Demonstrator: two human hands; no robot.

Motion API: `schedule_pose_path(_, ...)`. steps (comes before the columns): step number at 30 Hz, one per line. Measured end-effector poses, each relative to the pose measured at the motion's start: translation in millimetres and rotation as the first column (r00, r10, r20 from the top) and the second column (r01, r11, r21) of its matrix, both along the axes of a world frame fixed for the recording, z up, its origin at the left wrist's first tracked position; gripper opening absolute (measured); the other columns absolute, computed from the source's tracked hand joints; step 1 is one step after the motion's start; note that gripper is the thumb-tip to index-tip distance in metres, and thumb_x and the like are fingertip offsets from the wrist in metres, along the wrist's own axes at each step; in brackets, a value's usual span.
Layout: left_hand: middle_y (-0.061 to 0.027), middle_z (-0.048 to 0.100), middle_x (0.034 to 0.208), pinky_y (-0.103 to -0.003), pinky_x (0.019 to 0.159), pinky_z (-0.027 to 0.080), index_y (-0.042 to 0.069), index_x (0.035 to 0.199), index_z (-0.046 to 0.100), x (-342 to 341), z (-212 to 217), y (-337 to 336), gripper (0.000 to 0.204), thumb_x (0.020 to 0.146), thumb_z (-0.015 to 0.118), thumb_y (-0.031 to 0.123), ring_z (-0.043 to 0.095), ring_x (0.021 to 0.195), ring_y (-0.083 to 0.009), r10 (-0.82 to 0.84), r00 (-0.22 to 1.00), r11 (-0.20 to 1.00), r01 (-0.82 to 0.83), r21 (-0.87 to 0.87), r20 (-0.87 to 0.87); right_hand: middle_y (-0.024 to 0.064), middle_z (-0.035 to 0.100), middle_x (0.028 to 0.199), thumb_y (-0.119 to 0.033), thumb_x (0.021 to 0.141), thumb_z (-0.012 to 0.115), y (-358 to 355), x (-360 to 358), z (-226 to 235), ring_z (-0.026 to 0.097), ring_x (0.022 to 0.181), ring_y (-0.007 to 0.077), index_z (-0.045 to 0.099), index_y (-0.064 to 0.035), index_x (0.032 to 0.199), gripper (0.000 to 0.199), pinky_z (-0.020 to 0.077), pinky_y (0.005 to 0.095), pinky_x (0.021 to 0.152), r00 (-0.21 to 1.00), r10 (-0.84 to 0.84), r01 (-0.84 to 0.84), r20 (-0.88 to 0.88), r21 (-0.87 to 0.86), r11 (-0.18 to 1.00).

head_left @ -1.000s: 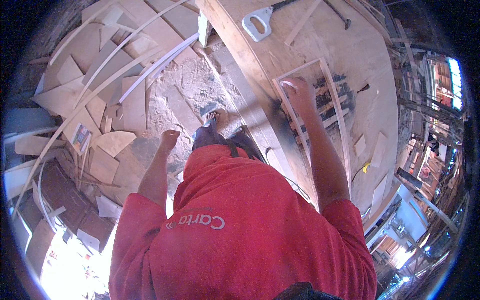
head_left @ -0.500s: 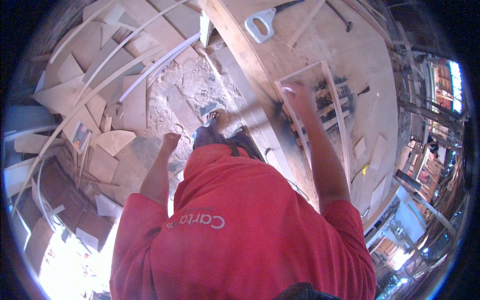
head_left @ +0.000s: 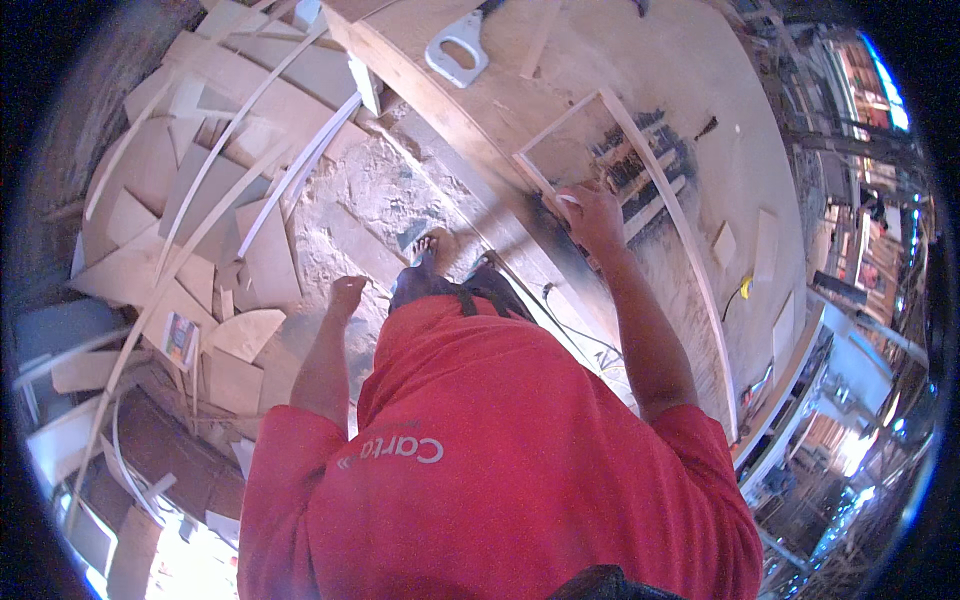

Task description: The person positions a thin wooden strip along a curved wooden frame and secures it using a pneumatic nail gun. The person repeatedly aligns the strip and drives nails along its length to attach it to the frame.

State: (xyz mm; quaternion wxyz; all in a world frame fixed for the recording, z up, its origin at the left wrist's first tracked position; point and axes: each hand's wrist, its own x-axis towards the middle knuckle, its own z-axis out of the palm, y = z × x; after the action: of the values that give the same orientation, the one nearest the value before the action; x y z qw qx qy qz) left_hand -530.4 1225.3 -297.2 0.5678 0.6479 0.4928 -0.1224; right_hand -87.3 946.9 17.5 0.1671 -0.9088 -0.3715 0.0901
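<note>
Pressing the wooden frame (head_left: 610,165) flat against the workbench (head_left: 700,80) looked like the sound way to steady it, with weight kept over its near rail. The right hand (head_left: 592,213) lay curled on that rail, fingers bent around what seemed a small pale piece, too small to identify. The left hand (head_left: 346,296) hung loosely open and empty, well apart, above the sawdust floor (head_left: 370,200) and plywood offcuts (head_left: 240,250).

shirt: red short-sleeved tee (head_left: 500,470), pale lettering across its front | trousers: dark, belted (head_left: 455,292) | arms: bare below sleeves | foot: sandal (head_left: 425,243), centre frame
</note>
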Motion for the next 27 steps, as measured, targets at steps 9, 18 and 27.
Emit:
schedule_pose_path(9, -0.0104, 0.074, 0.083, -0.039, 0.071, 0.055, 0.0, 0.1, 0.076, 21, 1, 22, 0.034, 0.09, 0.077, 0.032, 0.067, 0.076, -0.0197, -0.253, 0.965, 0.966, 0.248, 0.079, 0.068, 0.0145, 0.072, 0.097, -0.009, 0.086, 0.074, -42, -21, -6, 0.071, 0.09, 0.0357, 0.079, -0.0102, 0.101, 0.016, 0.0569, 0.0442, 0.08, 0.993, -0.113, 0.115, -0.04, 0.048, 0.992)
schedule_pose_path(18, -0.0107, 0.073, 0.078, -0.038, 0.069, 0.054, 0.0, 0.094, 0.077, 52, 22, 42, 0.03, 0.089, 0.075, 0.03, 0.068, 0.072, -0.0196, -0.357, 0.934, 0.933, 0.357, 0.052, -0.01, 0.0148, 0.073, 0.1, -0.007, 0.087, 0.073, -76, -48, 3, 0.072, 0.092, 0.0362, 0.078, -0.0093, 0.1, 0.014, 0.0567, 0.0456, 0.08, 0.934, -0.353, 0.355, -0.056, 0.033, 0.934)
schedule_pose_path(27, -0.0085, 0.072, 0.074, -0.037, 0.067, 0.055, 0.0, 0.097, 0.077, 77, 17, 52, 0.036, 0.091, 0.074, 0.035, 0.067, 0.065, -0.02, -0.473, 0.88, 0.88, 0.469, 0.076, 0.052, 0.0162, 0.072, 0.103, -0.006, 0.088, 0.07, -121, -68, -6, 0.071, 0.094, 0.0383, 0.077, -0.0097, 0.102, 0.016, 0.0562, 0.0463, 0.083, 0.883, -0.464, 0.469, -0.07, 0.082, 0.88)
